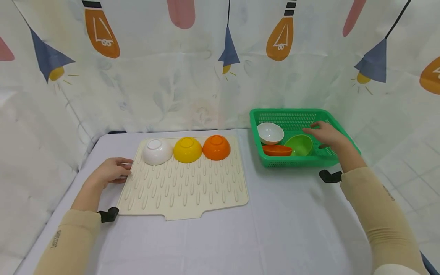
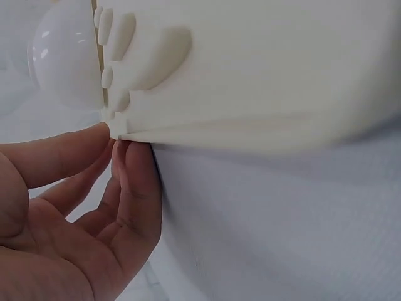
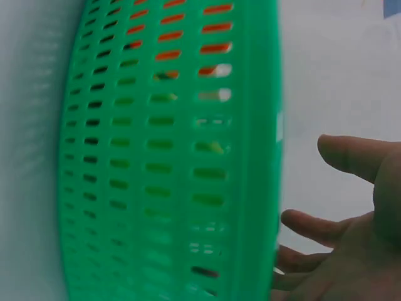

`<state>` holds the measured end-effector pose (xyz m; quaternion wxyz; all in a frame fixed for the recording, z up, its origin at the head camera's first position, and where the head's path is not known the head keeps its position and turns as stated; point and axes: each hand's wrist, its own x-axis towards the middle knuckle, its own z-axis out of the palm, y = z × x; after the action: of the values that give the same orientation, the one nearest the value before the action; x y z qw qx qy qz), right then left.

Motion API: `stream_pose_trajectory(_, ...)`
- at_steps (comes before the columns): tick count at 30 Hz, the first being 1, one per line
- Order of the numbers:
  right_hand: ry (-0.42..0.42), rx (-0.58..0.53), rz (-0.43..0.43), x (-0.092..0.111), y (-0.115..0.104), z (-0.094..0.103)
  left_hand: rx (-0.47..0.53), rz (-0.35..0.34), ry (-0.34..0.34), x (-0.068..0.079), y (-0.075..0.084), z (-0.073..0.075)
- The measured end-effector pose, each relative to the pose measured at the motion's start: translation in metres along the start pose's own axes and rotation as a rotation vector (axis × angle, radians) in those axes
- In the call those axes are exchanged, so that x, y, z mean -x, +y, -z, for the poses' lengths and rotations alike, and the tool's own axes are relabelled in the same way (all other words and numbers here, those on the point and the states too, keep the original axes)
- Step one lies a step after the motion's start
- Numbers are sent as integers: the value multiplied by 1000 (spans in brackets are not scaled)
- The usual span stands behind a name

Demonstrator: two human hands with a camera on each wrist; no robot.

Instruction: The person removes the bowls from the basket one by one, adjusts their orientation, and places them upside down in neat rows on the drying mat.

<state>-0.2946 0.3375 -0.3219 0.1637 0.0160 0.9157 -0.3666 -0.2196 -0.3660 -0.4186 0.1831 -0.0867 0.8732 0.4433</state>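
My left hand (image 1: 111, 170) pinches the left edge of a cream draining mat (image 1: 192, 191), thumb on top and fingertips at its rim, as the left wrist view (image 2: 94, 207) shows. Upside down along the mat's back stand a white bowl (image 1: 157, 152), a yellow bowl (image 1: 187, 150) and an orange bowl (image 1: 216, 148). Over the right side of a green basket (image 1: 292, 162) hovers my right hand (image 1: 326, 135), fingers spread and holding nothing. Inside the basket are a white bowl (image 1: 270, 133), an orange bowl (image 1: 276, 150) on its side and a tilted green bowl (image 1: 300, 145).
A white cloth covers the table (image 1: 227, 244). Behind it hangs a patterned curtain (image 1: 192, 95) with lamp and bulb prints, close to the basket's back. The basket's slotted wall (image 3: 257, 157) stands near my right hand in the right wrist view.
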Motion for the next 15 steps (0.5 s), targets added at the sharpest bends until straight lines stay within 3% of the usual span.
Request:
stream_pose_trajectory(10,-195,-6,-74,-8,29,4,-16,3,8,1,4,-1)
stream_pose_trajectory(15,-236,-29,-98,-12,37,4,-24,-2,10,-1,5,-1)
